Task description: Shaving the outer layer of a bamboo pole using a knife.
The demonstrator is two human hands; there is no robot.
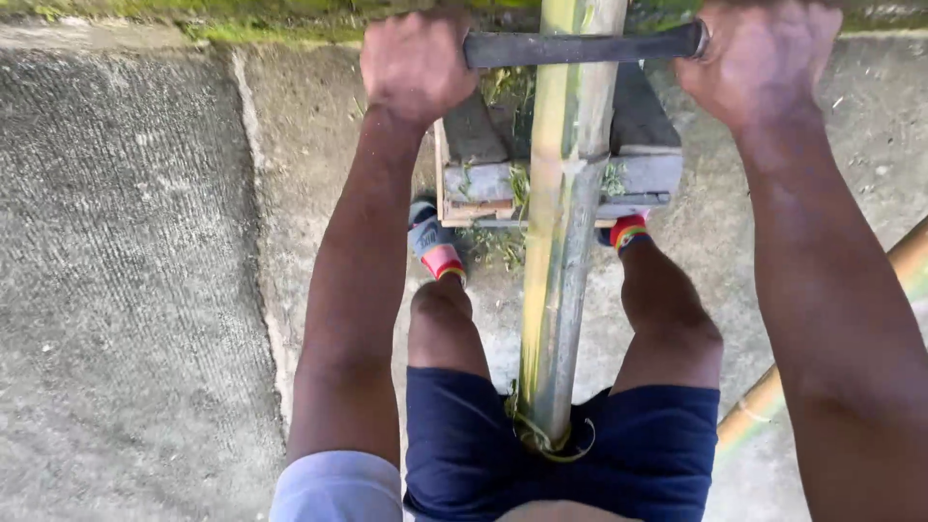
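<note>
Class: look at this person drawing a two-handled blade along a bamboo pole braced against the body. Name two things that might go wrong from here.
1. The blade lies across the bamboo pole, with both hands pulling it toward the body; a slip could bring it at the thighs.
2. The pole rests on a small wooden block only; it may roll sideways.

You stand outdoors, daylight. Rough grey concrete floor, crack line left. Mossy green strip along far edge. Second bamboo pole lying right.
</note>
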